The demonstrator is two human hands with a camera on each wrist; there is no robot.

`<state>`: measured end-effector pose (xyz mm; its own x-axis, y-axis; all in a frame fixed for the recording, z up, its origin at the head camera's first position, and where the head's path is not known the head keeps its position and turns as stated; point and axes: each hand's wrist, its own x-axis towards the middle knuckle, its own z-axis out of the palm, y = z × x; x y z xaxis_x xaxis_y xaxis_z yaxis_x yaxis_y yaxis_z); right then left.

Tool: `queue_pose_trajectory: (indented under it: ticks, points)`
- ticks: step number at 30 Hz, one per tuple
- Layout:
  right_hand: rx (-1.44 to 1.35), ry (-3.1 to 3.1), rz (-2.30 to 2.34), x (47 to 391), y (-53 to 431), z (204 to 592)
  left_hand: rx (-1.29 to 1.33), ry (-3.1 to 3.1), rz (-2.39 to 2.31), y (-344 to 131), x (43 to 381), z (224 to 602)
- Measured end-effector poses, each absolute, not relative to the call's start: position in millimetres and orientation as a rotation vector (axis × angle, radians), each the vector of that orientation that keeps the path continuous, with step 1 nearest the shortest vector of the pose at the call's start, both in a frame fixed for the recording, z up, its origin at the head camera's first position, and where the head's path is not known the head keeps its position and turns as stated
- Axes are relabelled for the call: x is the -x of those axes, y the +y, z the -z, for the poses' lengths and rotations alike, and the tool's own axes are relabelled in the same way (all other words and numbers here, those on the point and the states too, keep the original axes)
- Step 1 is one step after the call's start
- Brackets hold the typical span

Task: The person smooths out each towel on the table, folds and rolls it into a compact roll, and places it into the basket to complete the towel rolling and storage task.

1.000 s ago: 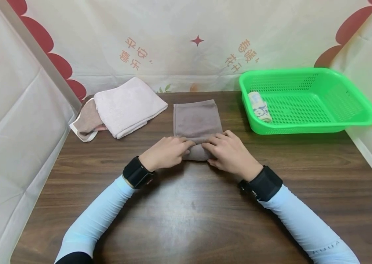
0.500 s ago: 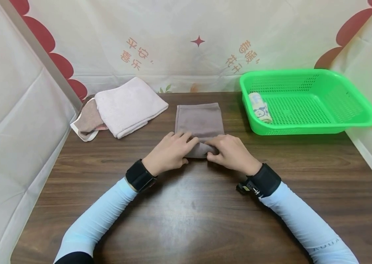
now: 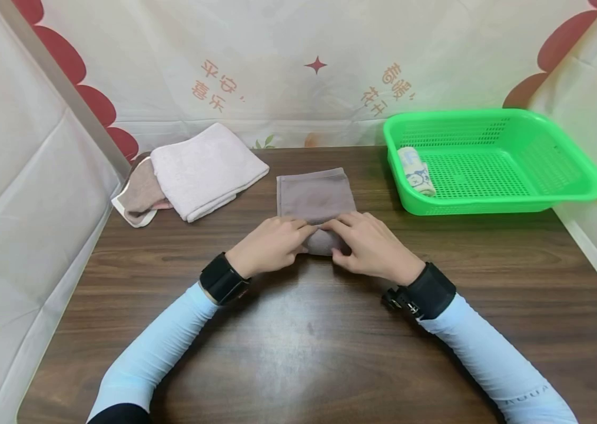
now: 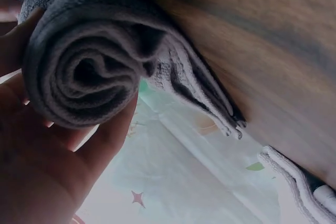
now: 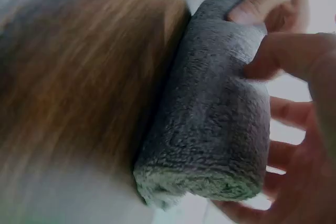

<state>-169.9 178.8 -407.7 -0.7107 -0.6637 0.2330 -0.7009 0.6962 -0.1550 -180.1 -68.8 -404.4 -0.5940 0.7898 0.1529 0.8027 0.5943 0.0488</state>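
Note:
A grey-brown towel (image 3: 315, 194) lies mid-table, its near end wound into a roll and its far part flat. From the left, my left hand (image 3: 269, 244) grips the roll's end, fingers over the top. The left wrist view shows the spiral end of the rolled towel (image 4: 79, 85), fingers curled round its outside and the flat folded layers trailing away. My right hand (image 3: 374, 244) holds the other end of the roll. In the right wrist view the thumb and fingers bend around the plush roll of the towel (image 5: 210, 103).
A green basket (image 3: 489, 208) stands at the back right with a rolled printed towel (image 3: 416, 171) inside its left end. At the back left, a folded pale towel (image 3: 208, 171) overlaps a brown cloth with white edging (image 3: 142, 191). A printed curtain (image 3: 288, 88) hangs behind the wooden table (image 3: 288, 353).
The flat far edge of the towel sits a little nearer to me than a second ago. Both hands have shifted their grip slightly on the roll.

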Motion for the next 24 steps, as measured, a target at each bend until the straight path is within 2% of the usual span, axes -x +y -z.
queue_pose_trajectory:
  ticks: [9,24]
  points:
    - [-1.212,-2.601,-0.288,169,178,408,1.324,-2.809,0.442,-72,182,401]
    - [-1.086,-2.762,-0.729,180,182,418,1.310,-2.565,0.107,-67,178,399]
